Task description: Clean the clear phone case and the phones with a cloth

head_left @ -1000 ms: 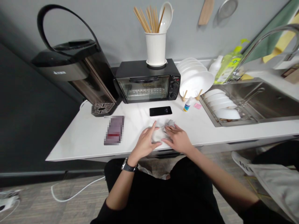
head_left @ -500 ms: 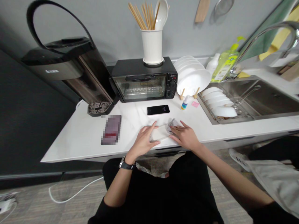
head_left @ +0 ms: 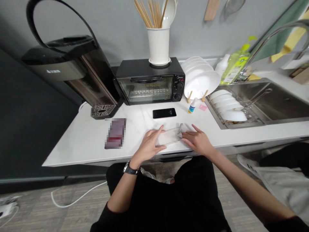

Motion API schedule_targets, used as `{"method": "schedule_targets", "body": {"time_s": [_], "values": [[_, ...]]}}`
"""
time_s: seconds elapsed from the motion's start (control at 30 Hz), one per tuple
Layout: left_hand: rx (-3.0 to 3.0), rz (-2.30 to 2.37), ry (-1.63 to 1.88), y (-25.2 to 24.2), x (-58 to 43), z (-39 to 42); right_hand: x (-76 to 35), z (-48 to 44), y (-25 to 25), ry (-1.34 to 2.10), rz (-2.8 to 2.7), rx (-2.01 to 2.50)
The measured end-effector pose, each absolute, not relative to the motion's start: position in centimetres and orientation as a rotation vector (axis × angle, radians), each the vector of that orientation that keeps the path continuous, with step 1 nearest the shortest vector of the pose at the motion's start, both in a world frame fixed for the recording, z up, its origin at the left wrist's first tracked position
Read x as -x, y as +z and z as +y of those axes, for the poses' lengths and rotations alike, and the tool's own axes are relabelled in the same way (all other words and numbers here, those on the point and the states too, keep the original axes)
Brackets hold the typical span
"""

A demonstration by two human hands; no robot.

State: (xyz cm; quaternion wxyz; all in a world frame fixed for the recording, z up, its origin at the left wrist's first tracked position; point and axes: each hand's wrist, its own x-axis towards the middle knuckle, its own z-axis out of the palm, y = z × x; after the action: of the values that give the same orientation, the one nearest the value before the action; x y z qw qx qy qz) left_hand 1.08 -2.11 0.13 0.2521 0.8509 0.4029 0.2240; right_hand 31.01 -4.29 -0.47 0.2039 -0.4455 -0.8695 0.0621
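A clear, flat case (head_left: 168,136), shaped like a phone case, lies on the white counter near its front edge. My left hand (head_left: 147,145) grips its left end, thumb at the near edge and fingers at the far edge. With bent fingers, my right hand (head_left: 199,141) presses a small grey cloth (head_left: 180,131) onto the case's right end. Part of the cloth is hidden under those fingers. Behind the case rests a black phone (head_left: 164,113), its screen showing a clock. A small spray bottle (head_left: 192,106) with a blue and yellow label stands to the right, beside a pink packet (head_left: 203,107).
A blurred-out purple item (head_left: 116,133) lies to the left, before a tall black dispenser (head_left: 96,74). At the back stand a toaster oven (head_left: 147,88) with a chopstick cup (head_left: 158,45) on top, and racked plates (head_left: 204,84). The sink (head_left: 277,103) holds bowls. A person's light clothing shows at right.
My right hand has slid slightly right with the grey cloth, towards the case's right end, baring more of the case. My left hand keeps its hold. The view has shifted slightly.
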Motion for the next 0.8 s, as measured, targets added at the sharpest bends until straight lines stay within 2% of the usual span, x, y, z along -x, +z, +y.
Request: {"method": "schedule_targets", "body": {"time_s": [0.13, 0.27, 0.4, 0.57, 0.7, 0.8], "values": [[-2.326, 1.081, 0.630, -0.1, -1.2, -1.8, -26.0, -3.9, -0.6, 0.116, -2.399, 1.234], [-2.312, 1.110, 0.623, -0.1, -0.9, -1.9, -20.7, -4.7, -0.6, 0.330, -2.420, 1.029], [-2.301, 1.163, 0.632, 0.2, -0.9, -2.2, -24.5, -4.6, -0.2, 0.420, -2.477, 0.899], [-2.329, 1.129, 0.640, 0.2, -1.4, -2.0, -30.9, -2.8, 0.4, 0.210, -2.523, 1.135], [-2.352, 1.099, 0.645, 0.1, -1.4, -1.7, -26.0, -2.9, -0.3, 0.125, -2.457, 1.152], [-2.323, 1.111, 0.637, 0.1, -1.1, -1.8, -21.5, -4.2, -0.7, 0.286, -2.435, 1.030]]}}
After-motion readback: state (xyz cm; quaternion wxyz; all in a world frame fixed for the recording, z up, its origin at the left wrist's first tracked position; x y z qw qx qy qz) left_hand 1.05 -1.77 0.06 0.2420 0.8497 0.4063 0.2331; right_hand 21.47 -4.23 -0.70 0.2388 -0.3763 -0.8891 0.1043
